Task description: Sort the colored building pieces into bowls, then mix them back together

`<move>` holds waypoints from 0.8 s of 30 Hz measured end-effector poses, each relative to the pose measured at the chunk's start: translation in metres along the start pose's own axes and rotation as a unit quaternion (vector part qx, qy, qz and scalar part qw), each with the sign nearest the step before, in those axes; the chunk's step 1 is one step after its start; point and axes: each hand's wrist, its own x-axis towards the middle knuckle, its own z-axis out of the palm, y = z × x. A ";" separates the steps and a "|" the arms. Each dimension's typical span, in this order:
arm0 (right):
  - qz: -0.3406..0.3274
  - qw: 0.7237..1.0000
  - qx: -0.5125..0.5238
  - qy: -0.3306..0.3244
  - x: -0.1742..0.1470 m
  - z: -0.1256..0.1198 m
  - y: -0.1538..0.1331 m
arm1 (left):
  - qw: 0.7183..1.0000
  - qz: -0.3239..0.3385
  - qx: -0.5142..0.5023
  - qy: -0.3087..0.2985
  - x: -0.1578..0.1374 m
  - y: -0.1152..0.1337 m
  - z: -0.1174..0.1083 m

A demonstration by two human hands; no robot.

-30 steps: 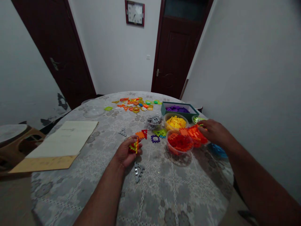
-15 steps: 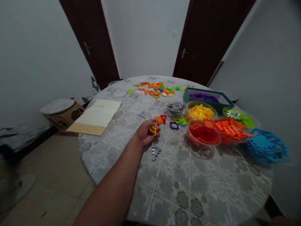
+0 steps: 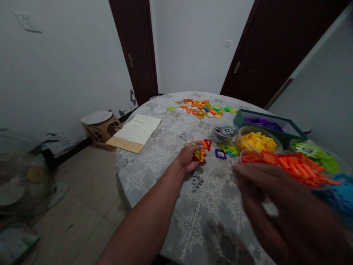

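Note:
My left hand point(image 3: 189, 159) is closed round a small assembly of yellow and red interlocking building pieces point(image 3: 201, 156). Just beyond its fingers are an orange piece and a red triangular piece point(image 3: 208, 144). A grey triangular piece point(image 3: 196, 183) lies on the table below this hand. To its right are a purple square frame piece point(image 3: 220, 154) and lime-green pieces point(image 3: 231, 149). My right hand point(image 3: 278, 198) is large and blurred in the right foreground, in front of the tubs. Its fingers look bent, but whether they hold anything is unclear.
Tubs hold grey point(image 3: 226, 131), yellow point(image 3: 257, 141), orange-red point(image 3: 298, 165) and green pieces point(image 3: 317, 156); blue pieces are partly hidden. A dark green box point(image 3: 296, 129) contains purple pieces. Assorted pieces point(image 3: 197, 107) lie at the back. An open notebook point(image 3: 140, 129) overhangs the table's left edge.
My right hand has come into view from the lower right, covering part of the tubs. The view has swung left, shifting everything rightward. My left hand still holds the pieces.

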 end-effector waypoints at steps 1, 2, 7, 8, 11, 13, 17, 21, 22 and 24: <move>0.000 1.000 -0.011 -0.010 0.003 0.006 -0.004 | 1.000 0.004 0.000 -0.005 0.000 -0.001 0.001; 0.002 0.999 -0.026 -0.023 0.007 0.014 -0.005 | 1.000 0.008 -0.001 -0.012 -0.001 -0.001 0.002; 0.048 0.990 -0.094 -0.092 0.025 0.066 0.021 | 0.999 0.032 0.007 -0.031 -0.004 -0.003 0.006; 0.057 0.990 -0.093 -0.087 0.026 0.073 0.029 | 0.999 0.028 0.010 -0.025 -0.004 -0.003 0.007; 0.071 0.996 -0.047 -0.029 0.024 0.084 0.048 | 1.000 0.002 0.025 -0.010 -0.007 0.000 0.006; 0.085 0.996 -0.006 0.012 0.022 0.085 0.053 | 0.999 -0.008 0.033 -0.014 -0.008 0.002 0.005; 0.129 0.989 0.049 0.045 0.021 0.081 0.053 | 0.998 -0.013 0.050 -0.037 -0.011 0.004 0.005; 0.120 0.989 0.068 0.058 0.023 0.080 0.049 | 0.996 -0.001 0.070 -0.046 -0.010 0.002 0.006; 0.112 0.989 0.069 0.061 0.024 0.080 0.047 | 0.996 0.002 0.078 -0.046 -0.010 0.001 0.006; 0.096 0.991 0.071 0.057 0.025 0.078 0.043 | 0.994 0.005 0.099 -0.047 -0.009 0.000 0.005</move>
